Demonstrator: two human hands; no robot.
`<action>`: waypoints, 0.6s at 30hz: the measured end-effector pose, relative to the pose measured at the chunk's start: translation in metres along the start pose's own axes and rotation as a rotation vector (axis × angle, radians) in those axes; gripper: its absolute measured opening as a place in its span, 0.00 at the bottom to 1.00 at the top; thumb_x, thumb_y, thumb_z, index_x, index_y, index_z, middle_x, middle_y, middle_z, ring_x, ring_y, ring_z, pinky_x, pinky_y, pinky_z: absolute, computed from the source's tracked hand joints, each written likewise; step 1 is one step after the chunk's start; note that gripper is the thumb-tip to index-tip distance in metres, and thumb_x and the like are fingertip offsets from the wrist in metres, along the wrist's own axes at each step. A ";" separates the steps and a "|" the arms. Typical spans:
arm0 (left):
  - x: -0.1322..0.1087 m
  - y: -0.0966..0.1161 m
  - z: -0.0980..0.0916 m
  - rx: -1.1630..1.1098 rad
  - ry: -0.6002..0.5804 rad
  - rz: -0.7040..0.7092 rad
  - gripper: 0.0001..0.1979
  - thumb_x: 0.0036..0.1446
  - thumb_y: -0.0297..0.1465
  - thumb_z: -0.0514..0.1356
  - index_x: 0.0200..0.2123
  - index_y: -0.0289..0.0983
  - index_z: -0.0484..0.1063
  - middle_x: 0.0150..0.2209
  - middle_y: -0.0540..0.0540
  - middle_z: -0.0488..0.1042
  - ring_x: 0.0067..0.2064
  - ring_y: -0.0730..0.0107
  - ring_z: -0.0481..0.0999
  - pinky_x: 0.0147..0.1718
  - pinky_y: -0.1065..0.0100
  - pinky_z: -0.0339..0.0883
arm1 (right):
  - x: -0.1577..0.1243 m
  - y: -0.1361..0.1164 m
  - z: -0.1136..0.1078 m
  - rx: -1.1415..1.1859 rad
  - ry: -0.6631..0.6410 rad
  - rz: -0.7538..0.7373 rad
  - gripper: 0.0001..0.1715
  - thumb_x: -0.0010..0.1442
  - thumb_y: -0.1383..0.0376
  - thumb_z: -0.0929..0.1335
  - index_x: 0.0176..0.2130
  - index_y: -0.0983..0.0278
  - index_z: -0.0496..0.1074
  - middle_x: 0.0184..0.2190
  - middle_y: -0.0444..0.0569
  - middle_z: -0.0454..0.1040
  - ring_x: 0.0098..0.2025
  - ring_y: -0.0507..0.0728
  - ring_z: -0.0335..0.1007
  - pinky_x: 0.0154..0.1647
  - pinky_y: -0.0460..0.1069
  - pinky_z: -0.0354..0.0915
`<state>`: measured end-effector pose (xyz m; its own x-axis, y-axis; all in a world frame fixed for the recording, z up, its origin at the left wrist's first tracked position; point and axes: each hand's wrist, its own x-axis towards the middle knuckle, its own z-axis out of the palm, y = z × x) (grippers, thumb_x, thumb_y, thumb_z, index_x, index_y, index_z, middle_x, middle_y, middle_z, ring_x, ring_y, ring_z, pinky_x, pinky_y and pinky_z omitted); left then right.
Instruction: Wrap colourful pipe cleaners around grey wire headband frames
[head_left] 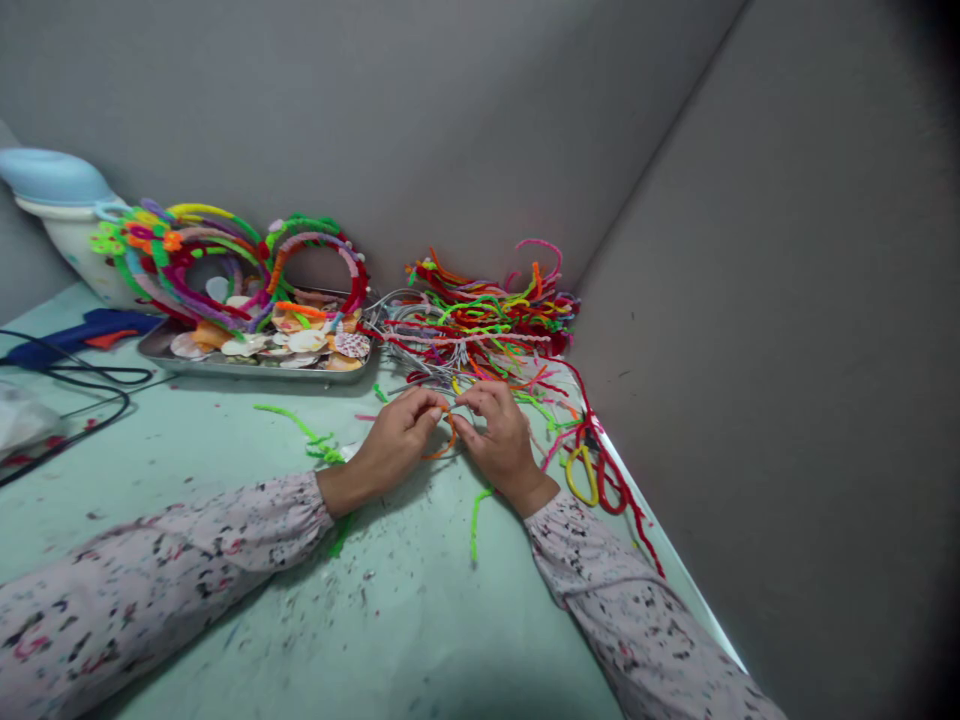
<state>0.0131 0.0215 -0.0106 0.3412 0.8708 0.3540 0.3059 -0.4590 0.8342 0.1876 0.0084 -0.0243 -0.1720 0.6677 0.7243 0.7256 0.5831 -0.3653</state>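
Observation:
Over the middle of the pale green table, my left hand (399,440) pinches an orange pipe cleaner (451,436) between thumb and fingers. Facing it closely, my right hand (501,440) has its thumb and forefinger pressed together at the other side of the same orange piece. The orange strand curves down between the two hands. A thin grey wire seems to run by the fingertips, though its ends are hidden. Green pipe cleaner pieces (475,525) lie near both wrists.
A metal tray (322,377) of shells and colourful wrapped hoops (217,240) stands back left, beside a blue glue gun (75,335) with black cord. Behind my hands is a pile of pipe cleaners (487,310). Scissors (582,476) lie right, near the table edge and grey wall.

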 end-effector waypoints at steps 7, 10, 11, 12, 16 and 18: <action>0.000 -0.003 0.001 -0.071 0.013 -0.038 0.09 0.58 0.31 0.53 0.38 0.36 0.72 0.36 0.47 0.75 0.38 0.66 0.73 0.39 0.66 0.66 | 0.000 0.001 -0.002 0.014 -0.009 -0.017 0.11 0.59 0.65 0.69 0.44 0.58 0.75 0.41 0.49 0.69 0.43 0.56 0.69 0.43 0.52 0.70; 0.001 0.000 0.000 -0.146 0.009 -0.071 0.08 0.57 0.32 0.56 0.37 0.36 0.73 0.34 0.47 0.75 0.35 0.67 0.73 0.35 0.67 0.67 | -0.001 0.001 -0.003 0.021 -0.017 -0.011 0.11 0.60 0.65 0.68 0.44 0.57 0.75 0.41 0.49 0.69 0.43 0.56 0.70 0.43 0.51 0.70; 0.001 0.001 0.000 -0.167 0.006 -0.082 0.08 0.57 0.32 0.56 0.37 0.35 0.73 0.33 0.47 0.75 0.34 0.68 0.73 0.34 0.67 0.66 | -0.001 0.002 -0.003 0.022 -0.017 -0.007 0.11 0.60 0.65 0.68 0.44 0.57 0.75 0.41 0.49 0.69 0.43 0.56 0.70 0.43 0.51 0.70; 0.002 0.002 -0.001 -0.183 0.004 -0.092 0.08 0.56 0.32 0.57 0.36 0.35 0.73 0.32 0.47 0.75 0.33 0.69 0.72 0.33 0.68 0.66 | -0.001 0.002 -0.004 0.023 -0.018 -0.003 0.11 0.60 0.65 0.68 0.44 0.57 0.75 0.41 0.49 0.69 0.43 0.56 0.70 0.43 0.52 0.70; 0.002 0.003 -0.001 -0.190 0.007 -0.101 0.08 0.55 0.32 0.58 0.36 0.35 0.74 0.32 0.48 0.76 0.32 0.70 0.73 0.32 0.69 0.66 | 0.000 0.002 -0.004 0.024 -0.022 -0.004 0.10 0.60 0.64 0.68 0.44 0.58 0.75 0.41 0.50 0.69 0.43 0.56 0.70 0.44 0.52 0.69; 0.003 0.001 -0.001 -0.173 0.008 -0.087 0.08 0.55 0.32 0.58 0.35 0.35 0.75 0.32 0.47 0.76 0.33 0.69 0.73 0.32 0.69 0.67 | 0.000 0.002 -0.004 0.027 -0.022 -0.002 0.10 0.60 0.64 0.68 0.43 0.58 0.75 0.40 0.49 0.69 0.43 0.56 0.69 0.44 0.52 0.69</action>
<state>0.0138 0.0233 -0.0083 0.3127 0.9077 0.2797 0.1765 -0.3449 0.9219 0.1914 0.0081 -0.0225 -0.1881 0.6761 0.7124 0.7072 0.5966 -0.3795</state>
